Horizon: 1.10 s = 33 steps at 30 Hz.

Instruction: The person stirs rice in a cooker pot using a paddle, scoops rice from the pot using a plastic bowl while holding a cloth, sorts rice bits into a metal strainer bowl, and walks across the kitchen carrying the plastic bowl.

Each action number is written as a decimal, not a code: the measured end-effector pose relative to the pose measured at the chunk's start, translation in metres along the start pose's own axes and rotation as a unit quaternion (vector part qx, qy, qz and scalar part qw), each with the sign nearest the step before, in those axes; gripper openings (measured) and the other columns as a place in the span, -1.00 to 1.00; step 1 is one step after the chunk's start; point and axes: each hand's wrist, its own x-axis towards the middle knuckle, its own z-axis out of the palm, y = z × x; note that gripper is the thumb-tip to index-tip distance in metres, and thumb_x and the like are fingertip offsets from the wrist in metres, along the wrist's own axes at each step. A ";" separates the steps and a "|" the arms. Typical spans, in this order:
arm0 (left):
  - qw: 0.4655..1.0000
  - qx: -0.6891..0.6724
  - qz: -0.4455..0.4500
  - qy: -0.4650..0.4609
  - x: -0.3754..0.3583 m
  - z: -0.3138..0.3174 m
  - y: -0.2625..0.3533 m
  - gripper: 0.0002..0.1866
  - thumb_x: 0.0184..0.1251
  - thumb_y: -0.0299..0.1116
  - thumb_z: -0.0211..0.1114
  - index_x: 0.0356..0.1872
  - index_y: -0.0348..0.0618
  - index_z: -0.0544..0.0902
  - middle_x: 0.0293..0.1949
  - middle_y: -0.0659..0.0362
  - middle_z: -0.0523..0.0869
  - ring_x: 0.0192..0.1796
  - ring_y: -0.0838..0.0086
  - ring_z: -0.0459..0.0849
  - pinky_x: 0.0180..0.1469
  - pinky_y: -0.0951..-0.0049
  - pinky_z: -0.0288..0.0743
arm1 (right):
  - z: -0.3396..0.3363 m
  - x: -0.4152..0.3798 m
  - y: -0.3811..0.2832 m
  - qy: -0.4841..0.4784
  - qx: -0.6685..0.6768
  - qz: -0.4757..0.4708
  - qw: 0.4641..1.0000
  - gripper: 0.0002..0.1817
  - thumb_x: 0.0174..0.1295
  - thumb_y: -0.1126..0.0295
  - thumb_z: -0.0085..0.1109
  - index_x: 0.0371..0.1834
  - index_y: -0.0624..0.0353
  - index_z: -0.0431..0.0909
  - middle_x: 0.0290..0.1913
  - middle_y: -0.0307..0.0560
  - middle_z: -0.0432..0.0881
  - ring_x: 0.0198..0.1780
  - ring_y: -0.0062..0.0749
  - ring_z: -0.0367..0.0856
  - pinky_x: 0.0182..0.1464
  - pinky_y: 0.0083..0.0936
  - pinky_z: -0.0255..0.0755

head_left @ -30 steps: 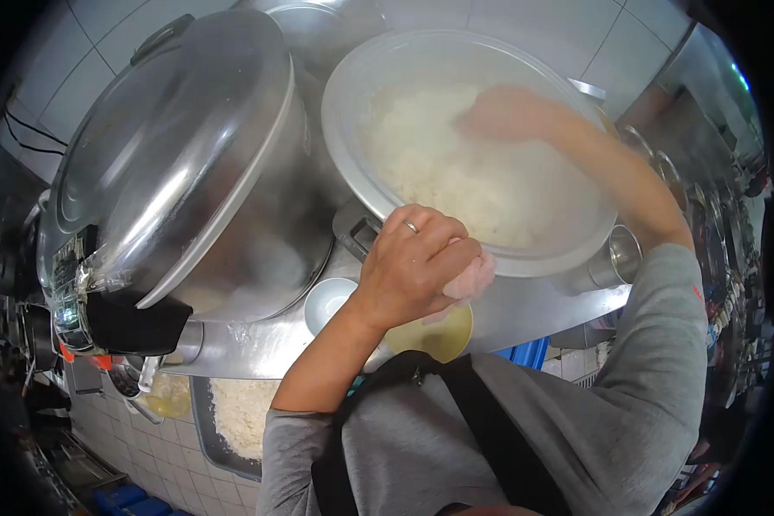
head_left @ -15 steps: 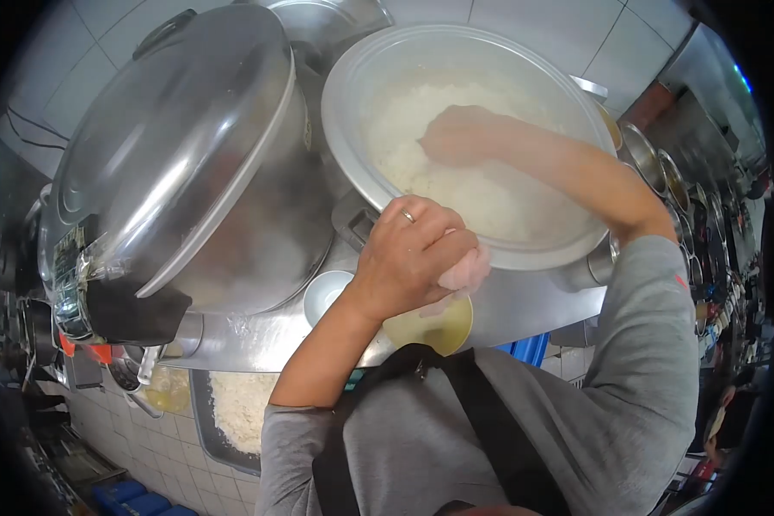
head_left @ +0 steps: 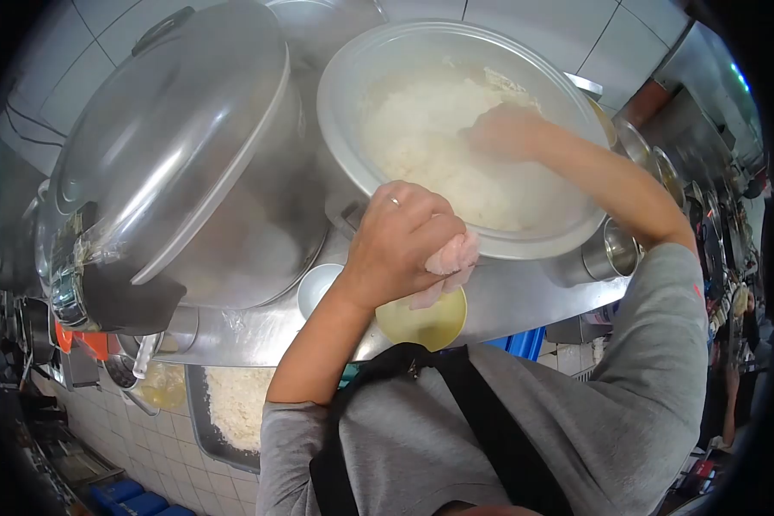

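My left hand [head_left: 404,241], with a ring on one finger, is closed around a crumpled pale pink cloth [head_left: 454,254] at the near rim of a large metal pot [head_left: 340,155]. My right hand [head_left: 507,133] reaches inside the pot, at the white grainy food [head_left: 426,129], which looks like rice. Steam blurs that hand, and its fingers are hidden. Below my left hand sits a yellow bowl [head_left: 443,322], with a small white bowl [head_left: 320,288] to its left.
To the left stands a big cooker with a shiny domed lid [head_left: 172,112]. A grey tray [head_left: 199,404] of white crumbly food lies lower down, beyond the steel counter's edge [head_left: 249,348]. Metal containers [head_left: 615,245] are at the right, and tiled wall [head_left: 533,30] is behind.
My right hand has moved to the right within the pot, uncovering more of the white food. My left hand keeps hold of the pink cloth near the rim.
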 end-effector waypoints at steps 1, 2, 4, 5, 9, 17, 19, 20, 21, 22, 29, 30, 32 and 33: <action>1.000 -0.003 -0.008 -0.008 0.000 -0.001 0.001 -0.79 -0.16 -0.33 0.42 -0.46 0.03 0.57 -0.37 0.30 0.56 -0.25 0.36 0.57 -0.10 0.30 0.40 | -0.016 -0.009 0.000 -0.004 0.013 -0.009 1.000 -0.59 0.35 0.08 -0.18 -0.02 0.00 0.63 -0.02 0.10 0.63 0.03 0.00 0.58 0.09 -0.15 0.44; 1.000 -0.004 -0.016 -0.015 0.000 -0.002 0.001 -0.78 -0.16 -0.33 0.42 -0.44 0.03 0.58 -0.36 0.30 0.56 -0.23 0.35 0.57 -0.08 0.29 0.40 | -0.025 -0.012 0.000 -0.007 0.026 -0.019 0.999 -0.60 0.35 0.10 -0.16 -0.02 0.02 0.62 -0.03 0.11 0.63 0.03 0.00 0.58 0.09 -0.16 0.44; 1.000 -0.010 -0.019 -0.018 0.001 -0.003 0.001 -0.78 -0.15 -0.33 0.42 -0.43 0.03 0.58 -0.35 0.30 0.56 -0.22 0.35 0.57 -0.07 0.29 0.39 | -0.014 0.021 0.046 0.068 0.032 -0.023 0.997 -0.64 0.32 0.14 -0.10 -0.05 0.05 0.63 -0.05 0.10 0.64 0.02 -0.01 0.59 0.09 -0.16 0.44; 0.999 -0.016 -0.021 -0.022 0.000 -0.003 0.002 -0.78 -0.15 -0.32 0.42 -0.42 0.03 0.59 -0.34 0.30 0.57 -0.21 0.34 0.57 -0.06 0.29 0.39 | -0.014 0.029 0.051 0.143 0.041 -0.026 0.989 -0.67 0.30 0.18 -0.04 -0.08 0.08 0.63 -0.08 0.10 0.65 0.02 -0.02 0.59 0.09 -0.17 0.44; 1.000 -0.007 -0.018 -0.016 -0.002 -0.002 -0.002 -0.78 -0.15 -0.32 0.43 -0.42 0.03 0.59 -0.34 0.29 0.57 -0.21 0.34 0.57 -0.05 0.28 0.39 | 0.027 0.078 0.049 0.273 0.121 0.032 0.954 -0.73 0.24 0.29 0.04 -0.08 0.10 0.64 -0.10 0.06 0.65 0.00 -0.03 0.60 0.08 -0.15 0.44; 0.999 -0.010 -0.012 -0.034 -0.001 -0.003 -0.003 -0.75 -0.18 -0.31 0.45 -0.41 0.02 0.61 -0.33 0.28 0.57 -0.18 0.32 0.56 -0.04 0.27 0.38 | -0.008 0.063 -0.043 0.120 0.043 -0.109 0.986 -0.79 0.23 0.33 -0.01 -0.24 0.02 0.66 -0.20 0.02 0.67 -0.12 -0.08 0.64 -0.07 -0.15 0.49; 0.999 -0.013 -0.013 -0.034 -0.001 -0.003 0.001 -0.74 -0.19 -0.30 0.46 -0.40 0.01 0.61 -0.32 0.27 0.57 -0.18 0.32 0.56 -0.04 0.27 0.38 | -0.014 0.057 -0.026 0.077 0.056 -0.103 0.990 -0.73 0.27 0.24 -0.05 -0.15 -0.05 0.67 -0.18 0.02 0.67 -0.10 -0.06 0.64 -0.03 -0.15 0.48; 0.999 -0.013 -0.015 -0.030 0.000 -0.004 0.001 -0.72 -0.21 -0.30 0.47 -0.40 0.01 0.61 -0.32 0.27 0.57 -0.18 0.32 0.56 -0.03 0.26 0.38 | -0.009 0.063 0.001 0.111 0.044 -0.099 0.988 -0.71 0.28 0.21 -0.07 -0.15 -0.03 0.67 -0.18 0.02 0.67 -0.10 -0.05 0.63 -0.03 -0.14 0.48; 0.999 -0.010 -0.014 -0.027 0.002 -0.005 0.000 -0.72 -0.21 -0.30 0.47 -0.40 0.01 0.61 -0.32 0.27 0.57 -0.18 0.32 0.56 -0.03 0.26 0.38 | -0.002 0.070 0.030 0.146 0.029 -0.099 0.984 -0.69 0.29 0.19 -0.08 -0.16 -0.01 0.67 -0.17 0.03 0.67 -0.10 -0.04 0.63 -0.03 -0.14 0.49; 1.000 -0.010 -0.014 -0.026 0.002 -0.005 0.002 -0.71 -0.22 -0.30 0.49 -0.40 0.00 0.61 -0.33 0.27 0.58 -0.18 0.32 0.56 -0.03 0.26 0.38 | 0.005 0.069 0.039 0.144 0.031 -0.102 0.984 -0.69 0.29 0.19 -0.08 -0.16 -0.01 0.67 -0.17 0.03 0.67 -0.10 -0.04 0.63 -0.03 -0.14 0.49; 1.000 -0.013 -0.009 -0.024 0.002 -0.006 0.002 -0.70 -0.25 -0.31 0.52 -0.42 -0.03 0.61 -0.35 0.26 0.59 -0.20 0.30 0.57 -0.04 0.26 0.39 | 0.017 0.063 -0.023 0.077 0.022 -0.032 0.996 -0.72 0.31 0.19 -0.06 -0.18 0.07 0.62 -0.13 0.04 0.65 -0.09 0.00 0.63 0.01 -0.10 0.46; 1.000 -0.016 -0.006 -0.025 0.002 -0.005 0.003 -0.70 -0.25 -0.31 0.52 -0.42 -0.03 0.61 -0.35 0.26 0.59 -0.20 0.30 0.57 -0.04 0.26 0.39 | 0.010 0.047 -0.030 0.081 0.085 -0.060 0.991 -0.72 0.31 0.20 -0.05 -0.17 0.06 0.62 -0.13 0.03 0.65 -0.09 0.01 0.63 0.01 -0.10 0.47; 0.999 -0.002 -0.013 -0.032 0.000 -0.005 0.002 -0.70 -0.25 -0.31 0.52 -0.41 -0.03 0.62 -0.34 0.25 0.60 -0.21 0.29 0.57 -0.04 0.25 0.39 | 0.001 0.024 -0.021 0.095 0.089 -0.098 0.987 -0.73 0.30 0.22 -0.06 -0.17 0.06 0.62 -0.13 0.03 0.65 -0.09 0.02 0.62 -0.01 -0.11 0.47; 0.999 -0.004 -0.011 -0.035 0.001 -0.005 0.001 -0.70 -0.25 -0.31 0.52 -0.41 -0.03 0.62 -0.34 0.25 0.60 -0.21 0.29 0.57 -0.04 0.25 0.39 | -0.003 0.014 -0.014 0.110 0.090 -0.141 0.980 -0.73 0.29 0.24 -0.07 -0.17 0.07 0.62 -0.13 0.02 0.65 -0.08 0.02 0.62 -0.03 -0.11 0.48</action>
